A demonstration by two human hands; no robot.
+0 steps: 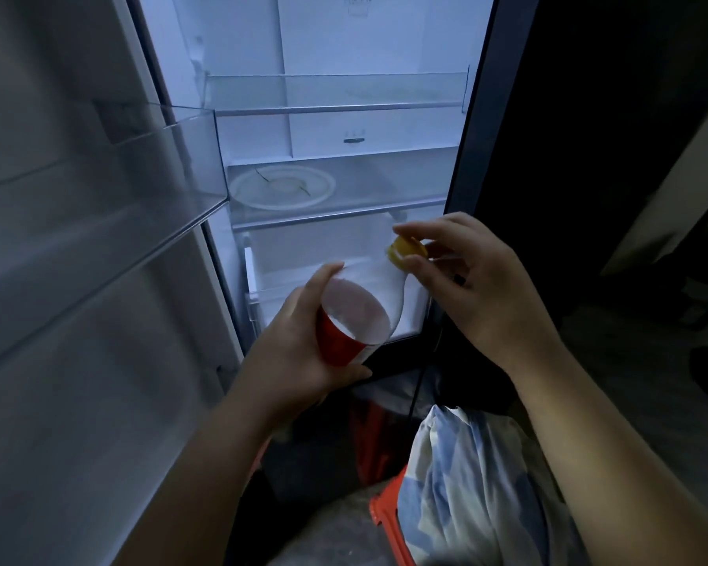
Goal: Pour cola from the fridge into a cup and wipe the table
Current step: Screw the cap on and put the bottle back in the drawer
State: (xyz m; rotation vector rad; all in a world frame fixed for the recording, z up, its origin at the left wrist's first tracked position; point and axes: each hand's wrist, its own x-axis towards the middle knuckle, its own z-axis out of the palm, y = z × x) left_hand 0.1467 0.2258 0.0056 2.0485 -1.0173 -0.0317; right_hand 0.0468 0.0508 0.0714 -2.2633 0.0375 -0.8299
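Standing at the open fridge [472,136], door swung to the left.

- Left hand [299,341]: fingers wrapped round the red-labelled body of the cola bottle [358,314], which is tilted with its neck up toward the right. My guess is the tilt brings the top within easy reach of the other hand.
- Right hand [479,279]: thumb and fingertips pinch the yellow cap [407,250] at the bottle's mouth. It looks like a twisting grip, but I cannot tell whether the cap is on the threads or already free.
- The upper bottle looks clear against the fridge light; the level of the cola is hard to read in this dimness.
- No cup or table is in sight, so the pouring would have to happen elsewhere.

Around:
- A round plate [283,185] lies on the middle glass shelf [385,185].
- A door bin [172,157] juts out at left, near the left forearm's path.
- On the floor below, a blue-and-white cloth bundle [466,484] and something orange-red [389,508] crowd the feet.
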